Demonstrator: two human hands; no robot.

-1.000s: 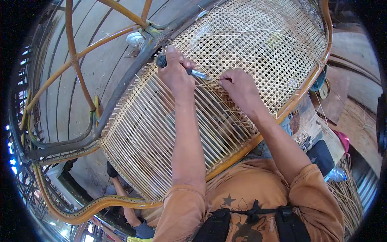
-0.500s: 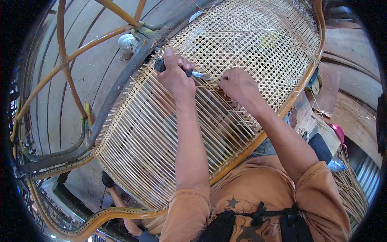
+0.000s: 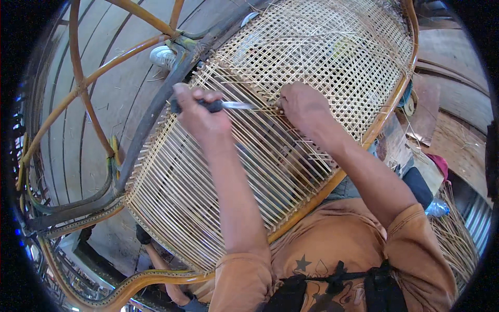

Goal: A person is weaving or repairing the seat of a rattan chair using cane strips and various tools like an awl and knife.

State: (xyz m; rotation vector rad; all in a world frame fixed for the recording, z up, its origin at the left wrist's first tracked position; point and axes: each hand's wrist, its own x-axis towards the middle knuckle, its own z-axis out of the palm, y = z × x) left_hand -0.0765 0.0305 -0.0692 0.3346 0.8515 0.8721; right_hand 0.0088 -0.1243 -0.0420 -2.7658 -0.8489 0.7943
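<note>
A rattan furniture frame (image 3: pixel 384 118) lies before me, its far part filled with an open cane weave (image 3: pixel 332 57). Nearer to me, parallel cane strands (image 3: pixel 192 197) span it without the cross weave. My left hand (image 3: pixel 204 114) is closed around the black handle of a tool with a narrow metal blade (image 3: pixel 237 105). Its blade points right, over the strands. At the border of the weave my right hand (image 3: pixel 307 108) is closed, its fingers pinching what looks like a thin cane strand just beyond the blade's tip. The fingertips are partly hidden.
Curved rattan poles (image 3: pixel 80 86) rise at the left, beside a white shoe (image 3: pixel 162 57). Another person's arm (image 3: pixel 163 268) shows at lower left. At right are a plastic bottle (image 3: pixel 437 208), a bundle of cane strips (image 3: pixel 455 234) and wooden boards (image 3: pixel 462 145).
My left hand has moved left and slightly down with the tool, drawing the blade away from the weave's border. My right hand has stayed almost in place.
</note>
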